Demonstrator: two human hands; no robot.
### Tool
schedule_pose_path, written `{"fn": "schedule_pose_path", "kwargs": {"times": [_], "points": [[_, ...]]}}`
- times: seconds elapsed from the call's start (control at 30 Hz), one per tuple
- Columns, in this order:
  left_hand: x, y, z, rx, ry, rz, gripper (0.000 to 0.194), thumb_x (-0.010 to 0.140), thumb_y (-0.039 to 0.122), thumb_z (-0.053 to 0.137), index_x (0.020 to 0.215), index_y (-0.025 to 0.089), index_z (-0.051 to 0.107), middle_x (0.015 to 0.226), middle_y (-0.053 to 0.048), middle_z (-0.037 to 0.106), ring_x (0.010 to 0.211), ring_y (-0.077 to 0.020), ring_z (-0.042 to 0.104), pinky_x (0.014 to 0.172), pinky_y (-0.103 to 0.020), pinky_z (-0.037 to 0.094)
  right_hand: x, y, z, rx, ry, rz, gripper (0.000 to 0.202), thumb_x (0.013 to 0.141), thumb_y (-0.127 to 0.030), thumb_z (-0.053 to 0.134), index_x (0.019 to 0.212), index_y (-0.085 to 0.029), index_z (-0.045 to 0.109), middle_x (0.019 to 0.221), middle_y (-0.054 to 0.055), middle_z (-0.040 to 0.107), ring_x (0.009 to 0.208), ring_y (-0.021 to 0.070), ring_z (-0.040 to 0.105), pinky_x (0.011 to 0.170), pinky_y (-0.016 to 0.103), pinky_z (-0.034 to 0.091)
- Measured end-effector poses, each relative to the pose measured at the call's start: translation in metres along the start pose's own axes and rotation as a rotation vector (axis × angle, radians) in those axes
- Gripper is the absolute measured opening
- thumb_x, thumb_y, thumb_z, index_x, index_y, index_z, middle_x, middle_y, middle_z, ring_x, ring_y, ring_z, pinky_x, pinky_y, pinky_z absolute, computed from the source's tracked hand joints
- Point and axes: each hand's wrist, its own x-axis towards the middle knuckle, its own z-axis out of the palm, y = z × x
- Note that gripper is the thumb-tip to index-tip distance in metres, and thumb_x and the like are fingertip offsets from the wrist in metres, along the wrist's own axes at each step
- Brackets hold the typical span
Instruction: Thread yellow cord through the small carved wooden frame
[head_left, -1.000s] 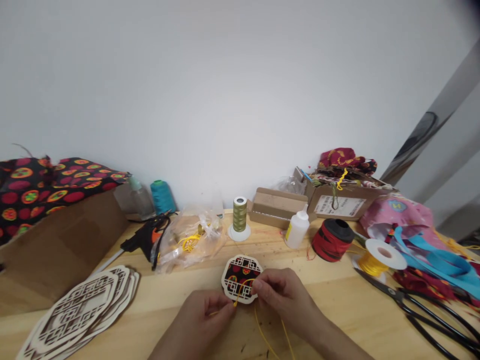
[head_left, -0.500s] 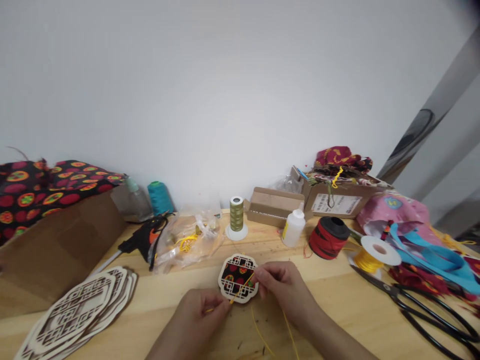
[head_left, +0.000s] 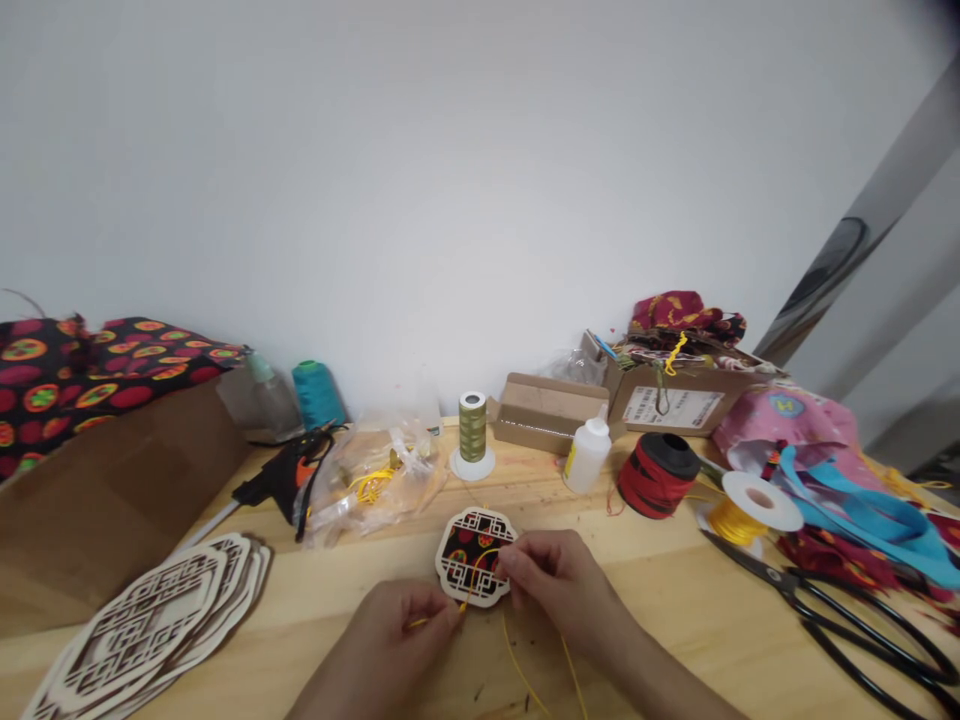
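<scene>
On the wooden table in front of me lies a scalloped wooden lattice frame point(head_left: 454, 590) with black patterned fabric point(head_left: 459, 542) showing in its middle. A yellow cord point(head_left: 472, 578) loops over its face. My left hand point(head_left: 409, 625) is at the lower left, thumb and forefinger pinched on the cord near the frame's bottom edge. At the frame's right side, my right hand point(head_left: 555, 575) pinches the other end of the loop. Two loose lengths of cord trail down from there toward the table's near edge.
Stacked lattice frames point(head_left: 150, 630) lie left, below a cardboard box point(head_left: 112, 500). A glue gun point(head_left: 281, 475), plastic bag point(head_left: 375, 490), olive thread spool point(head_left: 472, 430), glue bottle point(head_left: 587, 455) and red cord spool point(head_left: 656, 475) stand behind. Right are a yellow cord spool point(head_left: 757, 500) and scissors point(head_left: 795, 585).
My right hand has shifted slightly left and down over the frame's right edge. The cord, straight between my hands before, now bows into a slack loop. My left hand has hardly moved.
</scene>
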Motion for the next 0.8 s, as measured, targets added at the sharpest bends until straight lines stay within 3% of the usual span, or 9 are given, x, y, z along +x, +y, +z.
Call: {"fn": "schedule_pose_path", "kwargs": {"times": [0.2, 0.43, 0.8], "points": [[-0.0022, 0.0057, -0.0014, -0.094, -0.045, 0.016, 0.028, 0.07, 0.031, 0.044, 0.066, 0.01, 0.061, 0.055, 0.002, 0.05, 0.055, -0.011, 0.038, 0.05, -0.018, 0.03, -0.0026, 0.0007, 0.0032, -0.042, -0.038, -0.027, 0.034, 0.072, -0.04, 0.047, 0.058, -0.01, 0.057, 0.045, -0.002, 0.044, 0.042, 0.0061, 0.033, 0.039, 0.017, 0.023], [-0.0025, 0.0074, -0.0065, -0.165, -0.087, 0.099, 0.027, 0.074, 0.029, 0.042, 0.076, 0.016, 0.066, 0.061, 0.003, 0.062, 0.059, -0.0125, 0.048, 0.054, -0.017, 0.035, -0.003, -0.0017, 0.0019, -0.045, -0.064, -0.11, 0.036, 0.076, -0.038, 0.043, 0.055, -0.011, 0.055, 0.045, -0.001, 0.046, 0.045, 0.0075, 0.038, 0.045, 0.019, 0.029], [-0.0003, 0.0076, -0.0074, -0.207, -0.088, 0.055, 0.028, 0.071, 0.031, 0.048, 0.085, 0.016, 0.067, 0.068, 0.002, 0.067, 0.066, -0.0159, 0.055, 0.057, -0.019, 0.039, -0.005, -0.0053, 0.0003, -0.017, -0.058, -0.123, 0.036, 0.076, -0.038, 0.045, 0.055, -0.011, 0.055, 0.045, -0.001, 0.047, 0.045, 0.0073, 0.039, 0.046, 0.018, 0.03]]}}
